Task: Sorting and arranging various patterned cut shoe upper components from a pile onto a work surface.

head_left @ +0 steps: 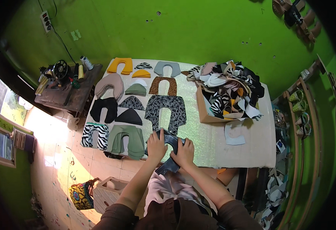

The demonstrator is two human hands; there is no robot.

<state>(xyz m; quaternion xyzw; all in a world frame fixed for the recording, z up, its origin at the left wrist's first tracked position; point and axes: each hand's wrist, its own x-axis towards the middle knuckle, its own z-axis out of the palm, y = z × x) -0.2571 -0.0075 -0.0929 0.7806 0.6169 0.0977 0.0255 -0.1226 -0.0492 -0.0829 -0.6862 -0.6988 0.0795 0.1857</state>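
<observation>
Over the near edge of the table, my left hand (156, 145) and my right hand (184, 153) hold dark, glossy curved pieces (168, 166) that look like cut shoe-upper parts. Fingers of both hands are closed round them; how many layers there are is hard to make out. Just beyond lies a stack of black-and-grey patterned U-shaped pieces (176, 107), partly covered by what I hold. A leopard-print U-shaped stack (158, 87) sits behind that. Left of my left hand are green U-shaped pieces (138, 142) and zebra-striped ones (87, 135).
A cardboard box (204, 109) heaped with scraps (229, 86) stands on the table's (210, 153) right side, with a pale cut piece (235, 136) before it. A sewing machine (60, 71) is at the left. A wooden rack (299, 153) holds green sandals (298, 101) at the right.
</observation>
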